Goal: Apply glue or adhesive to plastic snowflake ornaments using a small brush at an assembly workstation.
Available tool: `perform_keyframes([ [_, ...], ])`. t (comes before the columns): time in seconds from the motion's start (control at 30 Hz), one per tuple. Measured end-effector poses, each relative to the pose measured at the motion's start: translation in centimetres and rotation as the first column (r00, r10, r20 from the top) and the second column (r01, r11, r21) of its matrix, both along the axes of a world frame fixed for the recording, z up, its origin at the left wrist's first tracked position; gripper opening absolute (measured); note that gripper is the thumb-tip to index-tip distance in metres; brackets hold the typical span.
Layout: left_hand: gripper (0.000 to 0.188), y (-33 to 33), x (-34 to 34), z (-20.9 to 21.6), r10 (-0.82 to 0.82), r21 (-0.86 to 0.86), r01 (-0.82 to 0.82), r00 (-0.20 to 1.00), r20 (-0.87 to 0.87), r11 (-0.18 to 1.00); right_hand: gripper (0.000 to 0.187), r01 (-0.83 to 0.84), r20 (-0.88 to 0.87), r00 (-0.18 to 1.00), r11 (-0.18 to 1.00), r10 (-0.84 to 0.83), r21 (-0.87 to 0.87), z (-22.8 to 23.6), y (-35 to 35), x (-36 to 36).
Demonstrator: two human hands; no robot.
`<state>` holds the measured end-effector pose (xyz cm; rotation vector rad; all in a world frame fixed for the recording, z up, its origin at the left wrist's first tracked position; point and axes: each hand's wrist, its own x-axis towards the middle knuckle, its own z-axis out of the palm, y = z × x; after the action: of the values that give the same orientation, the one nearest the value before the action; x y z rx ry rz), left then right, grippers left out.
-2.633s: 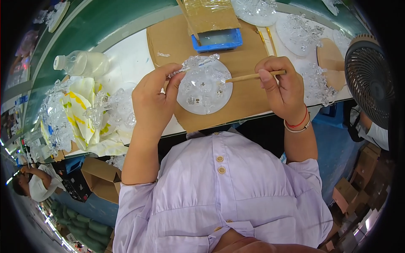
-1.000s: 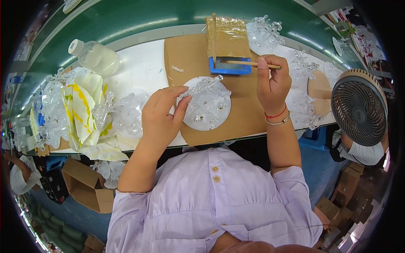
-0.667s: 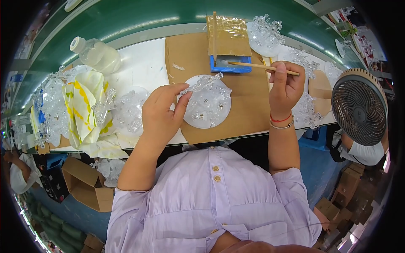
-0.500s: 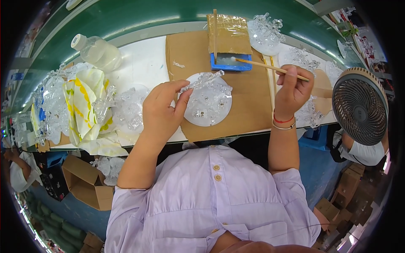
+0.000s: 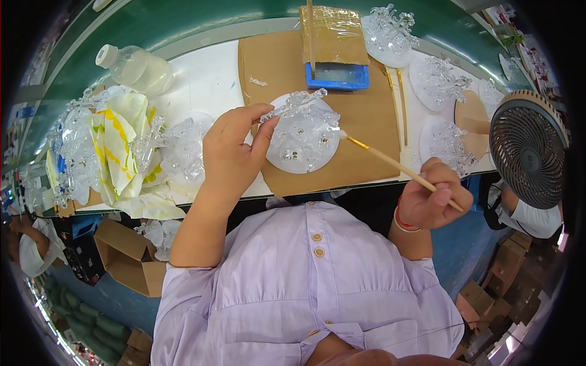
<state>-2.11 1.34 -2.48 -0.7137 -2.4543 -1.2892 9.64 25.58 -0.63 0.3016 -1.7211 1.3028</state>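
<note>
My left hand [image 5: 235,146] is closed, thumb and fingers pinching a clear plastic piece [image 5: 299,100] with small knobs along it. The piece lies over a round white disc [image 5: 287,160] that carries more clear parts. In my right hand [image 5: 434,198] is a thin wooden paintbrush [image 5: 390,161], its pale tip close to the disc's right edge; I cannot tell whether it touches. Beyond the disc stands a blue tray [image 5: 337,83] holding a whitish substance, partly covered by tape-wrapped cardboard [image 5: 334,36].
A cardboard sheet [image 5: 360,146] lies under the disc. On the right are two more brushes [image 5: 403,110], discs with clear parts [image 5: 436,85] and a black fan [image 5: 528,152]. Leftward are a capped bottle [image 5: 137,70], a yellow-patterned plastic bag [image 5: 119,146] and heaped clear parts [image 5: 79,134].
My right hand has come back toward me, bringing the brush tip from the blue tray to the disc's right edge. My left hand still pinches the clear piece.
</note>
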Motion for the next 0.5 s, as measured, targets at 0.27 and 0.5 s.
perform_keyframes([
  [0.27,0.017,0.0,0.0,-0.2,-0.003,-0.001,0.003,1.000,0.008,1.000,0.042,-0.059,0.211,0.976,0.997,0.049,0.043,-1.6,-1.5,-0.1],
  [0.5,0.017,-0.1,0.0,-0.1,-0.006,-0.001,0.006,1.000,-0.004,1.000,0.039,-0.061,0.243,0.970,0.977,0.010,0.203,-2.4,-1.3,-0.3],
])
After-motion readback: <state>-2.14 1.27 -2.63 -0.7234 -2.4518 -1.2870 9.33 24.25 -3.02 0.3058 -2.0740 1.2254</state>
